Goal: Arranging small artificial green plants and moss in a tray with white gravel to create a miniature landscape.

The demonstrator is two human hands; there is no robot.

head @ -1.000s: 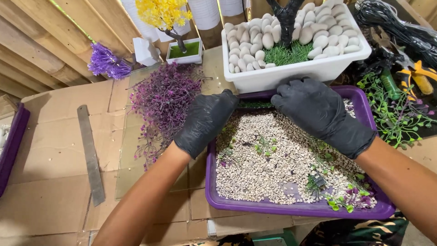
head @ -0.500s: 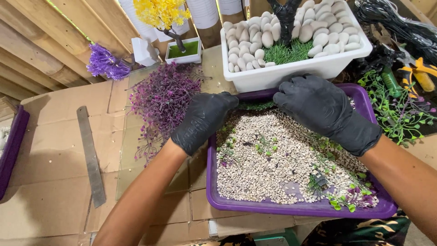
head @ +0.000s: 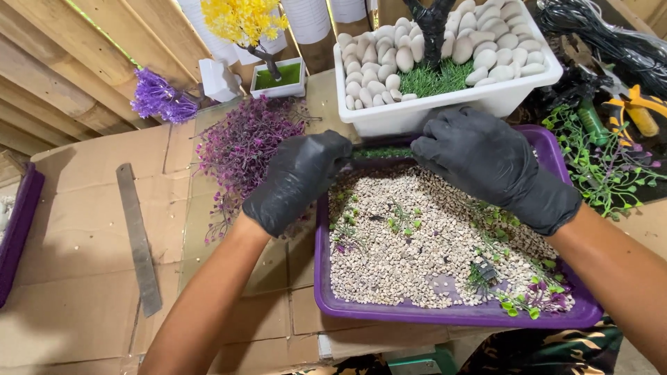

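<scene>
Gloved left hand and right hand, fingers curled at far rim of purple tray of gravel, grip unclear, white planter behind, cardboard-covered table, wooden slat wall.

Both gloved hands have slid up toward the white tub; the left hand seems to pinch something at the tray's top edge.

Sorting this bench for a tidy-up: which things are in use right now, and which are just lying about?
In use: left hand, right hand, green strip, purple tray, gravel.

Lying about: white planter, metal bar, purple sprigs, yellow tree.
</scene>
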